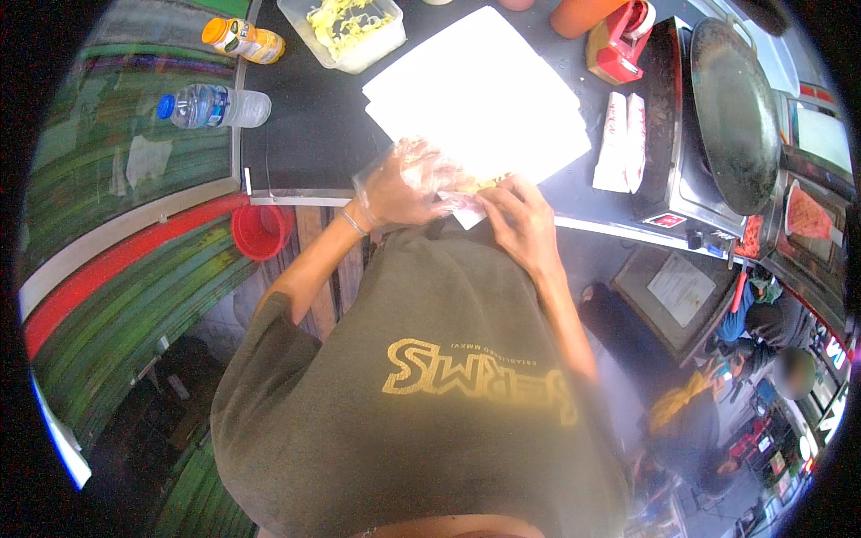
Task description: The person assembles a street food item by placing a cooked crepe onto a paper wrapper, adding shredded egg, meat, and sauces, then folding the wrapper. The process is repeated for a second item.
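Note:
A stack of bright white paper sheets [484, 85] lies at the counter's front, its surface washed out by glare. At its near edge, both my hands are closed on a white paper piece [468, 218], whose corner hangs over the counter edge. My left hand [404, 186] wears a clear plastic glove and curls around its left side. Bare-fingered, my right hand [522, 215] pinches its right side. A little yellowish food shows between the hands, but its kind is hidden. To the right lie two paper-wrapped rolls [619, 143] side by side.
A clear tub [390, 49] of yellow-green shreds stands at the back, with an orange-capped bottle [247, 40] and a water bottle [220, 107] at left. A red tape dispenser [617, 45] and a griddle with a round dark pan [735, 117] stand right. People are at lower right.

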The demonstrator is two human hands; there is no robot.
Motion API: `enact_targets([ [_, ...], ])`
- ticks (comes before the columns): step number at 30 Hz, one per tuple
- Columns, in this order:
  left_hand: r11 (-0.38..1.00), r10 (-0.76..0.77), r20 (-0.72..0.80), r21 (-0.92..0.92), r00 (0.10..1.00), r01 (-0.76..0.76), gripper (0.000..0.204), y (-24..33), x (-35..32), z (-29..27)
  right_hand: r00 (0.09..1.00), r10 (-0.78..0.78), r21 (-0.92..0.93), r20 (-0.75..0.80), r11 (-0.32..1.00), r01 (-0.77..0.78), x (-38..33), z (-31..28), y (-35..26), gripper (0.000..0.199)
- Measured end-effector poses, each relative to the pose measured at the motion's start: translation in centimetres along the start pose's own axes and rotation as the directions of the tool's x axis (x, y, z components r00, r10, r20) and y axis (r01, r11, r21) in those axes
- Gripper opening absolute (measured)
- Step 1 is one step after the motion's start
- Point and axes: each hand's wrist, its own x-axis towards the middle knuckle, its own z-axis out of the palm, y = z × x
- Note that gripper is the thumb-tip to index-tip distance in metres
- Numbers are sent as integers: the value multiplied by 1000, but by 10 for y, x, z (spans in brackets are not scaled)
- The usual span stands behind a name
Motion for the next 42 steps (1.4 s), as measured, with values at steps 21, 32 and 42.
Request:
enact_targets([
  [21, 822, -564, -14, 93, 826, 563, 27, 21, 55, -11, 995, 105, -155, 5, 982, -103, 77, -19, 23, 26],
  [32, 931, -254, -245, 201, 936, 306, 39, 36, 28, 25, 953, -303, -389, -16, 880, 273, 50, -18, 26, 47],
  [42, 855, -438, -89, 266, 894, 445, 34, 13, 54, 22, 920, -175, -101, 350, 970, 223, 95, -44, 55, 37],
])
